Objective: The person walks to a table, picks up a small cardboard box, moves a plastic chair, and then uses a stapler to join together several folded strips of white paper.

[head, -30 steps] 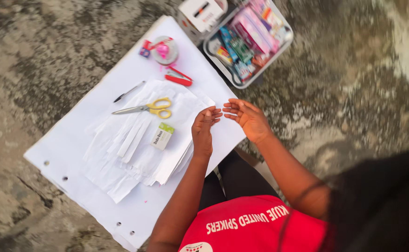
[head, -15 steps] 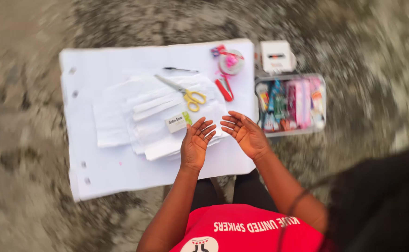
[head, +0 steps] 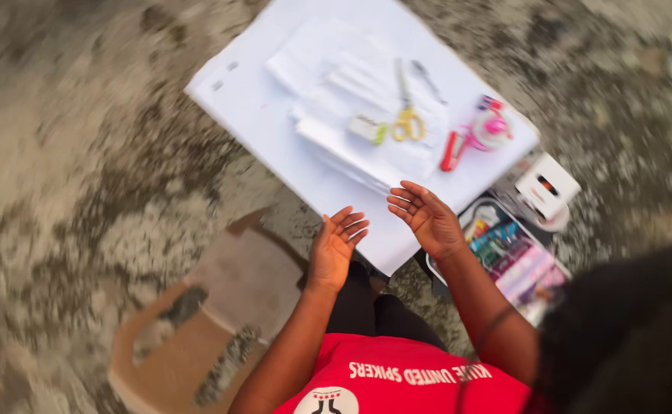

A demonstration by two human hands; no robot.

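My left hand [head: 336, 244] and my right hand [head: 426, 215] hover palm-up, fingers spread, holding nothing, over the near edge of a large white sheet [head: 274, 115] lying on the ground. On the sheet is a pile of cut white paper strips [head: 347, 84]. Yellow-handled scissors [head: 406, 115] and a small white-and-green box [head: 369, 128] rest on the pile. A red stapler [head: 452, 151], a tape roll with pink bits [head: 491, 129] and a dark pen [head: 429, 80] lie beside it. The view is blurred.
A clear plastic bin of coloured supplies [head: 508, 257] sits right of my right arm, with a white box [head: 547, 186] behind it. A brown stool or board [head: 213, 314] lies at lower left on the mottled concrete floor [head: 67, 192]. My red shirt fills the bottom.
The camera has swung, so the sheet and supplies now sit higher and turned. My hands stay open, palm-up, slightly farther apart. The brown stool has come into view at lower left.
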